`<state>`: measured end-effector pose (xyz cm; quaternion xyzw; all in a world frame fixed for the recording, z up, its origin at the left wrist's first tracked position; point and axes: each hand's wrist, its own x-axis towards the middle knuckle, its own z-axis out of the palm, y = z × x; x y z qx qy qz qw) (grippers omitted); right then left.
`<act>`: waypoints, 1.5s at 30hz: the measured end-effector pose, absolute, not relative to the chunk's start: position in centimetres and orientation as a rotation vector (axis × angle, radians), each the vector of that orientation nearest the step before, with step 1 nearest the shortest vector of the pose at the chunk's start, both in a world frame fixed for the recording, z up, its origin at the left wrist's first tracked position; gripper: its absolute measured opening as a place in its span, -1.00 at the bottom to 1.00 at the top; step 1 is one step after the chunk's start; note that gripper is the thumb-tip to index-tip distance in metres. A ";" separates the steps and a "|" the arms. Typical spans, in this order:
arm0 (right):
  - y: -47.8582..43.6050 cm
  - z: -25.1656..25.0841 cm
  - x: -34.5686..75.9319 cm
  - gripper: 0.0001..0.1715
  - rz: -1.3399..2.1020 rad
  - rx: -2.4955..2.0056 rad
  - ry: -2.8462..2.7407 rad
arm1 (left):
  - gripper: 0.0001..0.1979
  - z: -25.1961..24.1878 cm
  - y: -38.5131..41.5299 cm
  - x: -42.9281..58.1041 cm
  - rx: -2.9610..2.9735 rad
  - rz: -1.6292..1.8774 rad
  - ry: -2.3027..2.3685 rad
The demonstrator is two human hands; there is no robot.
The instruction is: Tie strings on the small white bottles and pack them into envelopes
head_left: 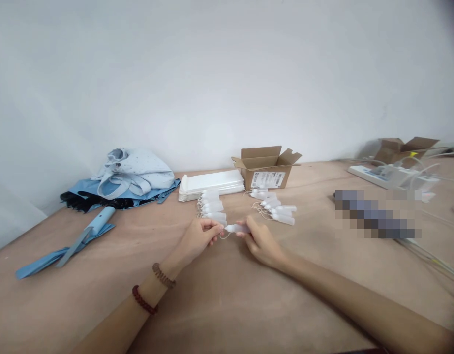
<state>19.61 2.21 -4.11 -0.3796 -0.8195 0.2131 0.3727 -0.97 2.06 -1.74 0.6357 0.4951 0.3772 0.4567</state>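
Observation:
Both my hands meet over the middle of the brown table. My right hand pinches a small white tube-shaped item with a thin string at its left end. My left hand, with two bead bracelets on its wrist, has its fingers pinched at that string end. Just beyond my left hand lies a row of several similar white items. Another group of the same white items lies beyond my right hand.
A stack of flat white packets and an open cardboard box sit by the wall. A blue folded umbrella and light blue bag lie left. A power strip, cables and another box are at right.

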 end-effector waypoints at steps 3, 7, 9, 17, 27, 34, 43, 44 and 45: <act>2.2 -3.9 19.4 -0.87 0.568 -0.971 -2.077 | -0.74 -1.6 2.1 -0.8 1.606 0.980 1.223; 2.1 -3.6 19.1 -0.87 0.564 -0.965 -2.061 | -0.65 -1.6 2.1 -0.5 1.508 1.038 1.192; 2.0 -3.6 18.9 -0.86 0.548 -0.949 -2.062 | -0.60 -1.7 2.2 -0.5 1.416 1.083 1.164; 1.8 -3.2 19.1 -0.84 0.483 -0.949 -2.033 | -0.63 -1.1 2.3 -1.2 1.421 1.112 1.139; 1.8 -3.3 19.8 -0.85 0.399 -0.975 -2.197 | -0.66 -2.8 2.2 -0.4 1.566 0.905 1.134; 2.9 -1.2 20.8 -0.60 0.100 -1.132 -2.319 | -0.65 -2.1 3.4 -2.0 1.444 1.182 1.304; 5.8 -0.1 23.9 -0.63 -0.215 -1.314 -2.151 | -0.60 -2.9 6.6 -3.5 1.278 1.423 1.351; 6.3 -0.1 24.4 -0.62 -0.241 -1.336 -2.139 | -0.58 -3.0 6.7 -3.5 1.256 1.432 1.363; 6.8 -0.2 25.0 -0.61 -0.263 -1.347 -2.120 | -0.57 -2.9 6.7 -3.5 1.237 1.441 1.380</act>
